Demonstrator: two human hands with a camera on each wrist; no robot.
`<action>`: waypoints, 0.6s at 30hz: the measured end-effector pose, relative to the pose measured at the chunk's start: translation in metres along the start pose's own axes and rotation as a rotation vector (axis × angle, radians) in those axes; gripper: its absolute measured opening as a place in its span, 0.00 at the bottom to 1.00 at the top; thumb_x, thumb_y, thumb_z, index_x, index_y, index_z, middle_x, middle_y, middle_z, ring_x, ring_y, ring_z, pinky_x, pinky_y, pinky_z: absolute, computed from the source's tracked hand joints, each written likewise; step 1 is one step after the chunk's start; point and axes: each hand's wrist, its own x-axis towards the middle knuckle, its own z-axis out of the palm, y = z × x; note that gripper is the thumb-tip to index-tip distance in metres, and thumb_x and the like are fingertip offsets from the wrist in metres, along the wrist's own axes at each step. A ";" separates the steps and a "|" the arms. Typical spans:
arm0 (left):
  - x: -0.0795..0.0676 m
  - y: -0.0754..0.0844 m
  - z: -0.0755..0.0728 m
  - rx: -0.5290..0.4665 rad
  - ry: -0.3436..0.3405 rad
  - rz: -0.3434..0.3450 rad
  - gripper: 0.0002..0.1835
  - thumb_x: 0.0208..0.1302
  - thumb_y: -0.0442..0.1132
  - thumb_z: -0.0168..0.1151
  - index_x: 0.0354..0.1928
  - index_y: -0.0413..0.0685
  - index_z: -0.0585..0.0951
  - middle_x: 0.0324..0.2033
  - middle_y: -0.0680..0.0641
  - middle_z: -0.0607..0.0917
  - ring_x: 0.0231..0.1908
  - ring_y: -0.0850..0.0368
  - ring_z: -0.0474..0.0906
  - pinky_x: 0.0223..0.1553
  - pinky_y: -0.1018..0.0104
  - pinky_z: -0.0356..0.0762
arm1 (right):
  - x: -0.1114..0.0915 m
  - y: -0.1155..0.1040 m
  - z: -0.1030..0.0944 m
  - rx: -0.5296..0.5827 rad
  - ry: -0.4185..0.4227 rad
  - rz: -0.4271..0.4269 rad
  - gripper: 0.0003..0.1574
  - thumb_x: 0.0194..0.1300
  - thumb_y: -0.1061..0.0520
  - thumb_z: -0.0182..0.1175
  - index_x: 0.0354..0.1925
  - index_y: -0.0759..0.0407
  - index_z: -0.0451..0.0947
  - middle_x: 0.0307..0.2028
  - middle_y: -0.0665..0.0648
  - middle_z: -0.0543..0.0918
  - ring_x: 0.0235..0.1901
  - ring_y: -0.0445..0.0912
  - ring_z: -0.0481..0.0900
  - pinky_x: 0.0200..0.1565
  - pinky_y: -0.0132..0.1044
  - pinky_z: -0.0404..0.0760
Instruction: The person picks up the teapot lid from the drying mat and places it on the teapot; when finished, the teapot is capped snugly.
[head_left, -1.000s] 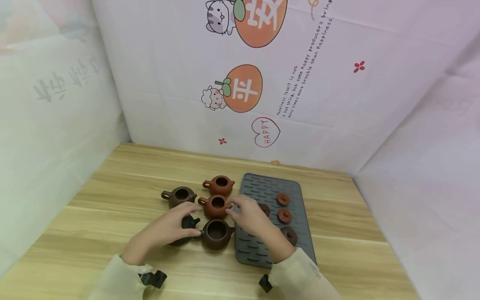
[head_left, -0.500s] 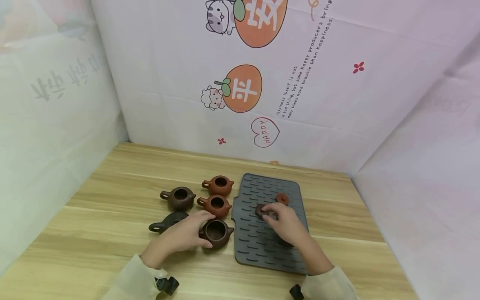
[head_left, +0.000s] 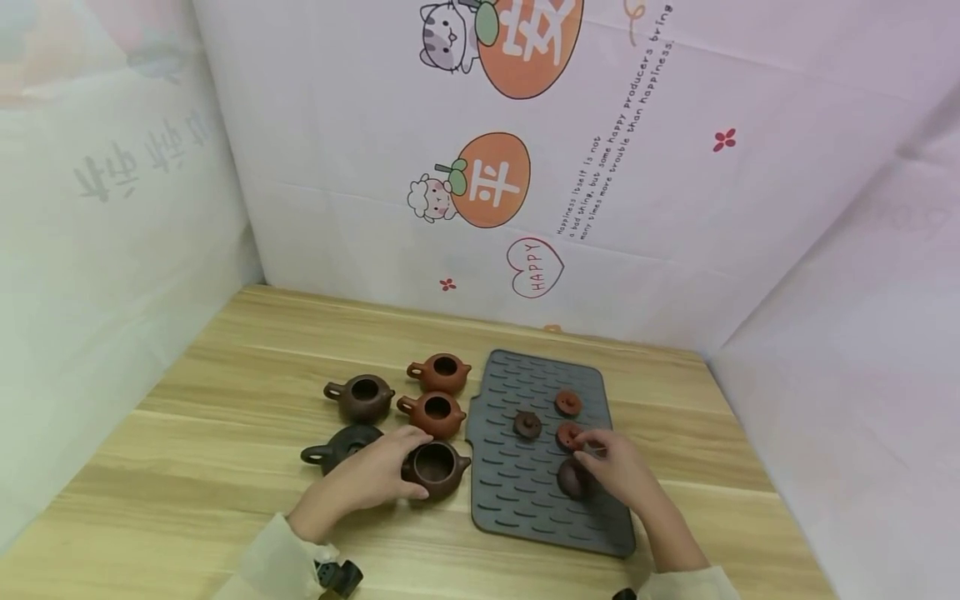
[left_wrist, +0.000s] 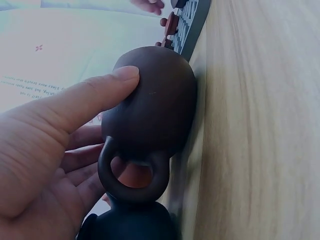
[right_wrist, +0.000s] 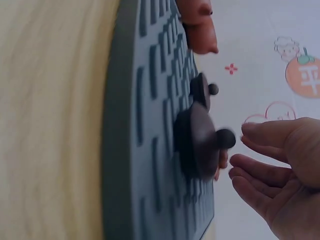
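Observation:
A wide dark-brown teapot (head_left: 451, 487) without a lid stands on the table, and my left hand (head_left: 372, 473) grips its body from the handle side. The left wrist view shows the thumb (left_wrist: 125, 75) lying on the teapot's brown wall, fingers behind it. My right hand (head_left: 621, 468) is over the mat, thumb and fingers apart, holding nothing. Below its fingertips sits a dark-brown lid (head_left: 573, 481); in the right wrist view its round knob (right_wrist: 225, 138) is just short of the fingertips. A reddish lid (head_left: 568, 432) lies just beyond, partly overlapped by the fingertips.
Two reddish teapots (head_left: 442, 377), a brown teapot (head_left: 365, 405) and a black teapot (head_left: 330, 450) crowd around the left hand. The grey ridged mat (head_left: 517, 508) also bears another reddish lid (head_left: 567, 402) and a small brown lid (head_left: 527, 425). Cloth walls enclose the wooden table.
My left hand has moved from over the black teapot onto the wide brown one. My right hand has left the front reddish teapot's spout and moved rightward across the mat to the dark-brown lid.

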 end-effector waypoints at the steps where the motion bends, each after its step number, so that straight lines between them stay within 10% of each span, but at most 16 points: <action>1: 0.000 0.000 0.000 -0.002 0.002 0.001 0.38 0.54 0.47 0.75 0.63 0.37 0.73 0.61 0.39 0.72 0.60 0.44 0.70 0.56 0.48 0.71 | -0.001 0.002 0.000 -0.005 -0.001 0.009 0.10 0.62 0.62 0.66 0.44 0.60 0.83 0.46 0.59 0.81 0.48 0.57 0.79 0.48 0.52 0.78; 18: 0.000 0.001 0.002 -0.012 0.029 0.000 0.37 0.54 0.45 0.75 0.63 0.36 0.73 0.61 0.38 0.72 0.60 0.42 0.69 0.56 0.47 0.70 | -0.014 0.020 0.009 0.139 -0.036 0.101 0.12 0.53 0.59 0.75 0.37 0.54 0.83 0.38 0.51 0.82 0.40 0.48 0.82 0.38 0.42 0.81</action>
